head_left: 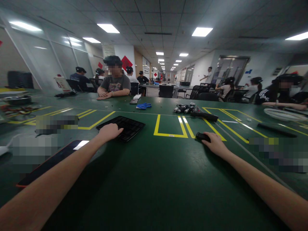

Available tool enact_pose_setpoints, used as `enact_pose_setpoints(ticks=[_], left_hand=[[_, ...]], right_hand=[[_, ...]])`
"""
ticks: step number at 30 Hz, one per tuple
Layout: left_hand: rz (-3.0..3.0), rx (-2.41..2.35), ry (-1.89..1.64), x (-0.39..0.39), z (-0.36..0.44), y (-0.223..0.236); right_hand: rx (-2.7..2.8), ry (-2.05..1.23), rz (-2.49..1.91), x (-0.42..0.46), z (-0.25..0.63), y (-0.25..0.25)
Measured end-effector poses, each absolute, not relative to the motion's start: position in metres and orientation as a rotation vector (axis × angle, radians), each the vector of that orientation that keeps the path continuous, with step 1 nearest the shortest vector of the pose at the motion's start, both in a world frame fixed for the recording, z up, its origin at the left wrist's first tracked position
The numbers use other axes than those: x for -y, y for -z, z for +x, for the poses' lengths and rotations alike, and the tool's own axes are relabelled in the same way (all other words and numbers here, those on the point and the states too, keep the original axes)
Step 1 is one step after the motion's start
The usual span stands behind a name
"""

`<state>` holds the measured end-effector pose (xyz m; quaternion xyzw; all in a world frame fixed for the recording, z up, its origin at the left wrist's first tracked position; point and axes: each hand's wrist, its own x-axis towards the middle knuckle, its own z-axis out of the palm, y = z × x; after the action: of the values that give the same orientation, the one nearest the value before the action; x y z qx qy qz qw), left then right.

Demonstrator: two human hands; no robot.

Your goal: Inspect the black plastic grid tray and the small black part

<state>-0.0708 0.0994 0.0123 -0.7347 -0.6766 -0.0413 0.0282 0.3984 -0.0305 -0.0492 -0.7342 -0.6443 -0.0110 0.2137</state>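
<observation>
My left hand [109, 132] is closed at the near-left edge of a black tray [131, 127] divided into compartments; its fingers are partly hidden from this side. The tray lies at a slant on the green table. Farther right, my right hand [214, 143] is closed around a short black cylinder [201, 137], low at the table by the yellow tape lines. Beyond that hand lie a pile of silvery and black parts [184, 108] and a longer black cylinder [208, 116].
A tablet [54, 160] with a red edge lies under my left forearm. Blue gloves [143, 106] lie near the far edge. Yellow tape [170, 135] marks rectangles on the green table [154, 179]. A person [114, 80] sits across, and others sit farther back.
</observation>
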Motion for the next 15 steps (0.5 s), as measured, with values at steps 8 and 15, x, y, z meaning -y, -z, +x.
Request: enact_pose_setpoints(ticks=[8, 15], left_hand=[[-2.712, 1.779, 0.627, -0.020, 0.006, 0.000], [-3.142, 1.478, 0.946, 0.030, 0.042, 0.018]], right_hand=[[1.691, -0.567, -1.429, 0.044, 0.283, 0.041], [1.673, -0.888, -1.045, 0.052, 0.248, 0.047]])
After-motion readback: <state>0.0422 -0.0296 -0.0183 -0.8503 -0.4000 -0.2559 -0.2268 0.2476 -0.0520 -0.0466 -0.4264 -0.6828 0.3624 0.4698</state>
